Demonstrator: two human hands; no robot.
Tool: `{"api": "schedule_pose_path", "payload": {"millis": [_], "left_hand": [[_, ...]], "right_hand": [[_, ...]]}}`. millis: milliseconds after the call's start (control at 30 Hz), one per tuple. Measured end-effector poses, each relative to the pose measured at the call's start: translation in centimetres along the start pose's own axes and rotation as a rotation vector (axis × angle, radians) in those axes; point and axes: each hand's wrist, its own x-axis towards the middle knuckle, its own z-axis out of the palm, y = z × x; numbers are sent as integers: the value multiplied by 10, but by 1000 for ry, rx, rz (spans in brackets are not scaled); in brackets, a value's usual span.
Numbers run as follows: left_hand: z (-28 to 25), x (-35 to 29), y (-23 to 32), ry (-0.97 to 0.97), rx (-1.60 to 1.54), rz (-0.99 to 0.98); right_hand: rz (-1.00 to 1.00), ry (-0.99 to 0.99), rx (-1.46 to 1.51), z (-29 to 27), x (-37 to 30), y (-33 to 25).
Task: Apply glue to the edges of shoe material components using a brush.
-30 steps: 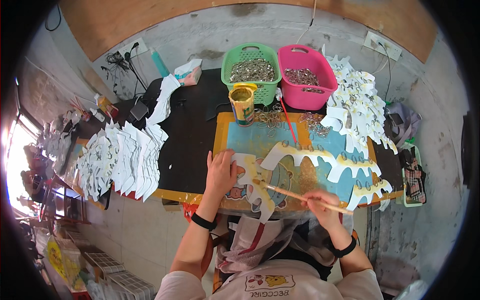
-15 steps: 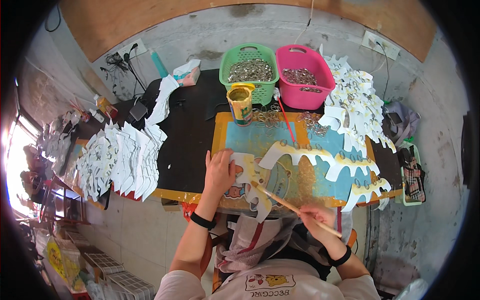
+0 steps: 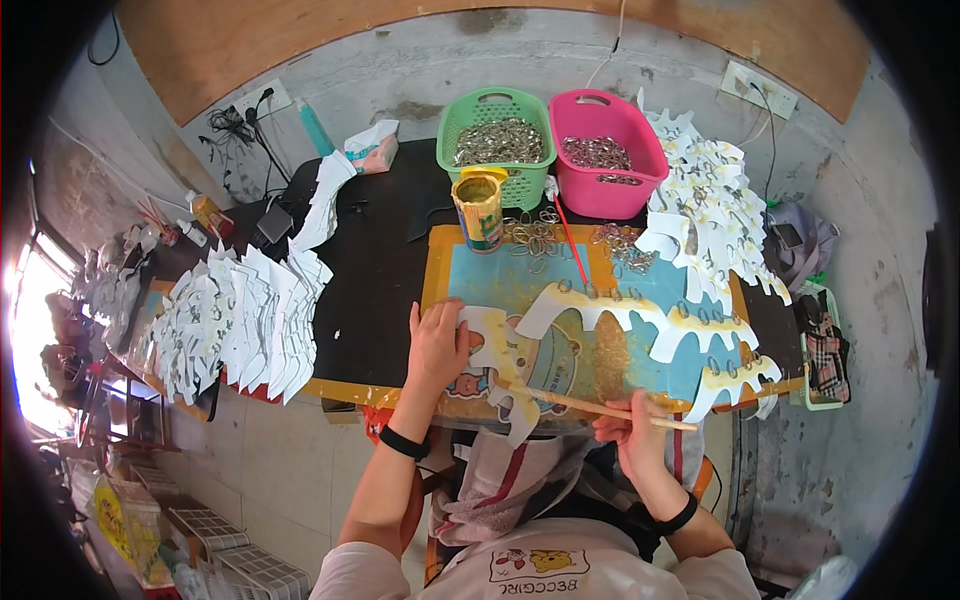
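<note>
My left hand [image 3: 438, 345] lies with its fingers stretched out, pressing the left edge of a white scalloped cutout [image 3: 484, 318] onto the work mat. A wooden-handled brush [image 3: 600, 408] is held in my right hand [image 3: 636, 436], its tip against the lower part of that cutout. Yellowish glue shows along the cutout's inner edge. To the right lie similar scalloped strips [image 3: 672, 340] with yellow glue and metal rings along their edges. An opened yellow can [image 3: 480, 222] stands behind the cutout, near loose metal rings [image 3: 535, 236].
A green basket [image 3: 497, 105] and a pink basket [image 3: 640, 190] hold metal rings at the back. Ringed white pieces [image 3: 705, 190] pile up at right, more white cutouts [image 3: 265, 315] at left. A red stick [image 3: 573, 245] lies behind the strips. A tissue pack [image 3: 375, 150] sits at the back left.
My right hand has shifted slightly, its fingers more opened around the handle, and the brush tip has moved down and right along the cutout. My left hand stays in place.
</note>
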Motion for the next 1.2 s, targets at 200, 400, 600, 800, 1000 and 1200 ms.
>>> {"api": "schedule_pose_path", "payload": {"millis": [200,400,600,800,1000,1200], "left_hand": [[1,2,2,-8,0,2],[-2,1,1,-6,19,5],[-2,0,4,-2,40,30],[-2,0,-1,-31,-14,-7],[-30,12,14,-22,-94,54],[-39,-6,55,-203,-252,-80]], "right_hand": [[-93,31,-133,0,3,-6],[-337,55,44,-3,-13,-30],[-775,-229,-969,19,-29,11],[-903,-162,-843,62,-13,52],[-824,-26,-758,45,-3,19],[-805,161,-767,1,17,-51]]}}
